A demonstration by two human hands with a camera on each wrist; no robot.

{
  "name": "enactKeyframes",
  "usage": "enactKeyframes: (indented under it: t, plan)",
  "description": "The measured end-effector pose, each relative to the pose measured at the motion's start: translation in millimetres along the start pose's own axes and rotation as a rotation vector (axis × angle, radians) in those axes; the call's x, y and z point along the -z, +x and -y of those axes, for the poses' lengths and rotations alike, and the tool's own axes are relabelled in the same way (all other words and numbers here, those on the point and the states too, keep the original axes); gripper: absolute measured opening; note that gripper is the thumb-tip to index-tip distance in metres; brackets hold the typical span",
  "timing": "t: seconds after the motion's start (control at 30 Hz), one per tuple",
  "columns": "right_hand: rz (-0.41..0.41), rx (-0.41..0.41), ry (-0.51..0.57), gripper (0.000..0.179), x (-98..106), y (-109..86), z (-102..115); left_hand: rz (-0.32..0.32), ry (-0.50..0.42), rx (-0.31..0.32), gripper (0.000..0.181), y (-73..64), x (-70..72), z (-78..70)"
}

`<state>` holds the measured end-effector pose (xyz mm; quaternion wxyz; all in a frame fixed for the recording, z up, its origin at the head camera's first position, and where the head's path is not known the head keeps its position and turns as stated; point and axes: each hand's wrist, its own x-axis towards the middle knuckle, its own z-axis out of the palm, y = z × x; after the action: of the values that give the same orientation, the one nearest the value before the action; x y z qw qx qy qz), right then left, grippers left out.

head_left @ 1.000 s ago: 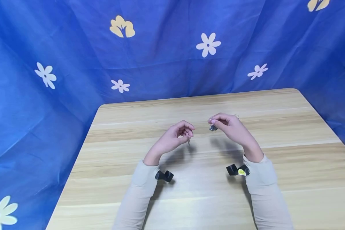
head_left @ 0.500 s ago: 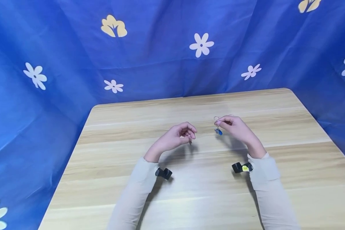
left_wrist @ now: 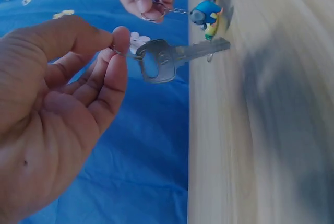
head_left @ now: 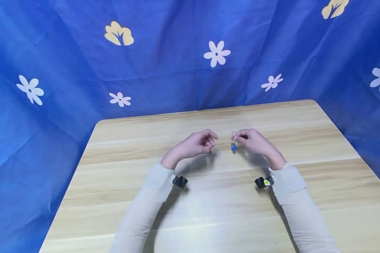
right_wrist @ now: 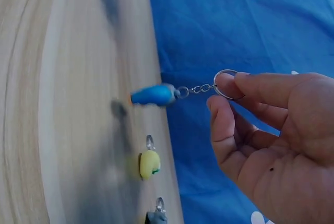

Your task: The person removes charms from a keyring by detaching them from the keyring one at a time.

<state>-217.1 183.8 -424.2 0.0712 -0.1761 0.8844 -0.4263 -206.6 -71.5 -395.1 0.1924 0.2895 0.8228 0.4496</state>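
My left hand (head_left: 197,144) pinches a small ring between thumb and fingertips, and a metal key (left_wrist: 167,65) hangs from it. To its right, my right hand (head_left: 251,141) pinches a split ring (right_wrist: 225,70) between thumb and index finger. From that ring, on a short chain (right_wrist: 201,88), dangles a blue figure-shaped keychain charm (head_left: 233,147), slightly blurred in the right wrist view. The hands are apart, both above the table. In the right wrist view, a yellow charm (right_wrist: 150,164) and a dark grey charm (right_wrist: 156,217) also show; what supports them is unclear.
A light wood table (head_left: 190,218) lies beneath both hands, with a blue flower-patterned cloth (head_left: 164,59) hanging behind it and at the sides. Black camera mounts (head_left: 180,181) sit at both wrists.
Since a second ago, my right hand has shifted slightly right over the table, and the blue charm hangs in plainer view below its fingers. The left hand has moved slightly forward and right. The head view has turned.
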Motion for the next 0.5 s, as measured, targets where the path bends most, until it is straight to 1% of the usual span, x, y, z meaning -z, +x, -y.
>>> enactKeyframes:
  t: [0.07, 0.13, 0.23, 0.27, 0.37, 0.5]
  plan:
    - [0.014, 0.015, -0.022, 0.021, -1.1, 3.6, -0.3, 0.003, 0.042, 0.007, 0.034, 3.8, 2.0, 0.9]
    - [0.041, 0.041, -0.039, 0.021, -1.8, 7.5, -0.6, 0.0, 0.098, 0.0, 0.032, 7.4, 3.5, 3.1]
    - [0.077, 0.06, -0.058, 0.021, -1.8, 13.2, -0.7, -0.007, 0.185, -0.038, 0.028, 13.0, 4.9, 7.6]
    - [0.086, 0.062, -0.06, 0.021, -1.5, 15.2, -0.8, -0.011, 0.2, -0.05, 0.027, 14.8, 5.1, 8.8]
    - [0.099, 0.055, -0.067, 0.021, -0.5, 22.5, -1.9, -0.022, 0.221, -0.062, 0.026, 20.2, 5.0, 12.6]
    - [0.135, 0.04, -0.067, 0.021, -0.7, 32.8, -4.6, -0.027, 0.221, -0.03, 0.022, 26.4, 3.0, 19.8]
